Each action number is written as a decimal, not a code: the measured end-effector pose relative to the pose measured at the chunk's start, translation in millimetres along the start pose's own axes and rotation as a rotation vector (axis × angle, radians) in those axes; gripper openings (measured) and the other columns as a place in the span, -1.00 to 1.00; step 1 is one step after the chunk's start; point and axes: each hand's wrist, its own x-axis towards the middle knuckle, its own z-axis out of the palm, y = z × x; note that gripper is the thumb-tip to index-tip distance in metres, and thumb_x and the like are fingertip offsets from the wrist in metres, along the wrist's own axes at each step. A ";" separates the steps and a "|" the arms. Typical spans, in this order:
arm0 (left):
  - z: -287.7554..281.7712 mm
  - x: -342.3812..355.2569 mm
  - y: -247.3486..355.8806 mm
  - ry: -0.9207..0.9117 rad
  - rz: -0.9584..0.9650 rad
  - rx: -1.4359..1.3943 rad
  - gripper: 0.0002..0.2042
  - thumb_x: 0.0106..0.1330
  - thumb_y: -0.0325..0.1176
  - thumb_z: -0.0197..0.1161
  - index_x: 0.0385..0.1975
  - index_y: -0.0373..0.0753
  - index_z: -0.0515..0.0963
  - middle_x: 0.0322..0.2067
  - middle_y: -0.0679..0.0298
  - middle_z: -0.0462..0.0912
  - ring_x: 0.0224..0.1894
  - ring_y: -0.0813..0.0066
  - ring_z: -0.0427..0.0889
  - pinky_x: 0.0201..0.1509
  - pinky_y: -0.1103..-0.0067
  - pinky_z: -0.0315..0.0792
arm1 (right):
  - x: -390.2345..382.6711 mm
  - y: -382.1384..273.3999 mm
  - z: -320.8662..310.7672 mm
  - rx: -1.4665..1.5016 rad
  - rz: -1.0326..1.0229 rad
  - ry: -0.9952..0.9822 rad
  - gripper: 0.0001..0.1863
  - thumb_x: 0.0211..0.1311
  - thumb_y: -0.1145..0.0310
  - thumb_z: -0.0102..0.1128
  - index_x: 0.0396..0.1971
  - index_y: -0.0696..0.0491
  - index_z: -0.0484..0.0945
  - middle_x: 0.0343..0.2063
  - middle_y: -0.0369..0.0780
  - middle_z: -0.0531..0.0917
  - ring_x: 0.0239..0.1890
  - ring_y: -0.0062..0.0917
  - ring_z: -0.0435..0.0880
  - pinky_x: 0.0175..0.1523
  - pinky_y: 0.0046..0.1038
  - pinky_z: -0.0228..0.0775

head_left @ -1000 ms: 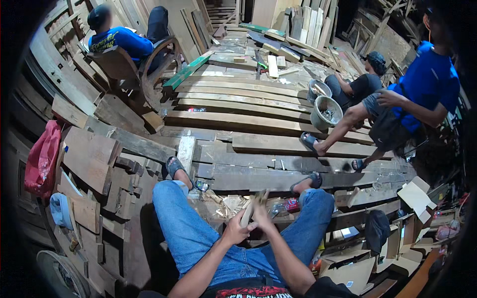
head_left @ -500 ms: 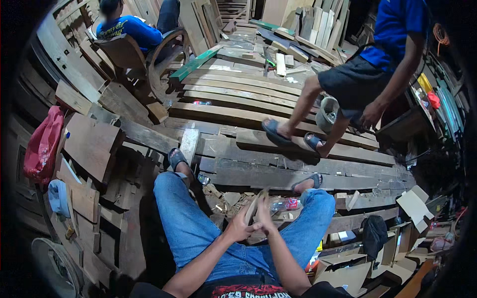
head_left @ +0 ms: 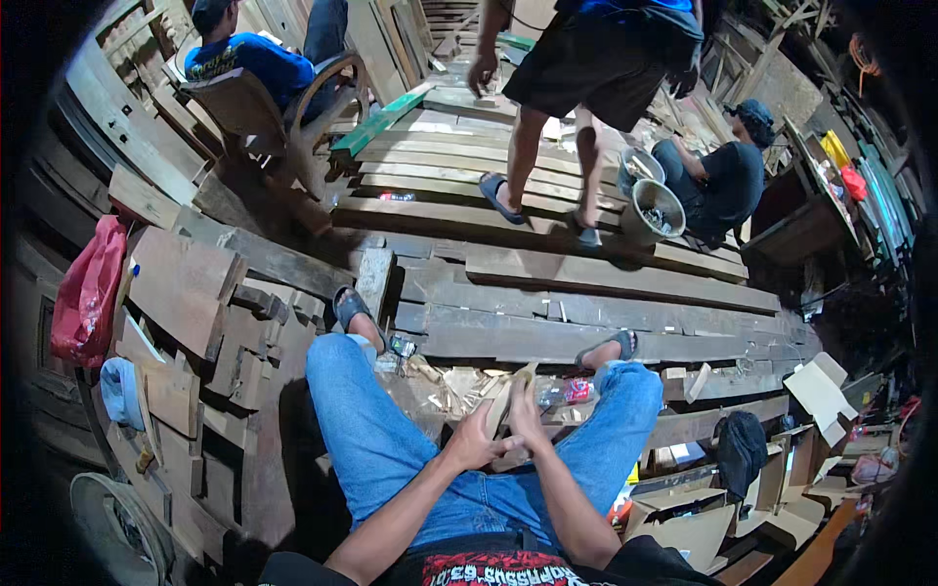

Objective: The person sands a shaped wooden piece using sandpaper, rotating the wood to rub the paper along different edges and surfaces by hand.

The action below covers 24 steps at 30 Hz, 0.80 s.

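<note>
Between my knees my left hand is closed round a thin, flat, tan piece of wood that tilts upward, away from me. My right hand presses against the piece from the other side, fingers together and pointing away. Whether a smaller thing lies under the right palm cannot be made out. Below and beyond the hands, wood scraps litter the ground. A plastic bottle with a red label lies by my right knee.
One person stands on the planks ahead; another sits by two buckets. A third sits in a chair at far left. Cardboard boxes stand at right. A red bag hangs at left.
The walking person has moved left and farther off, uncovering the seated person and the buckets. My hands remain together round the wood, with only a slight shift.
</note>
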 end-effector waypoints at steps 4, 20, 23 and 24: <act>-2.9 1.0 -15.6 0.007 0.011 -0.032 -0.16 -0.07 0.07 0.50 0.10 -0.41 0.33 -0.20 -0.09 0.59 -0.12 0.10 0.60 -0.02 0.32 0.45 | -6.6 -5.4 19.2 0.047 -0.096 0.107 -0.29 0.51 -0.04 -0.47 0.38 0.24 -0.09 0.30 0.23 0.12 0.32 0.08 0.19 0.41 -0.28 -0.01; -2.5 -7.6 -15.8 -0.004 -0.038 0.028 -0.24 0.01 -0.05 0.50 0.12 -0.39 0.35 -0.08 0.02 0.58 -0.02 0.27 0.56 0.05 0.36 0.42 | 0.4 -36.8 -11.8 0.377 0.217 0.177 -0.30 0.50 -0.11 -0.55 0.29 0.21 0.09 0.07 0.07 0.45 0.19 -0.10 0.40 0.31 -0.28 0.14; -6.3 6.3 12.4 -0.034 -0.051 -0.026 -0.15 -0.01 0.16 0.42 0.12 -0.42 0.32 -0.13 -0.07 0.59 -0.05 0.14 0.59 0.02 0.35 0.44 | -18.7 7.8 22.1 -0.013 -0.131 0.174 -0.27 0.48 -0.11 -0.46 0.30 0.27 0.06 0.17 0.11 0.37 0.22 0.03 0.35 0.34 -0.21 0.10; -9.4 3.6 13.5 0.001 -0.066 0.023 -0.13 -0.01 0.19 0.40 0.13 -0.41 0.32 -0.14 -0.10 0.58 -0.05 0.11 0.59 0.03 0.35 0.44 | -14.3 5.4 21.4 -0.006 -0.134 0.163 -0.27 0.48 -0.11 -0.46 0.30 0.27 0.06 0.17 0.11 0.37 0.22 0.03 0.35 0.34 -0.21 0.10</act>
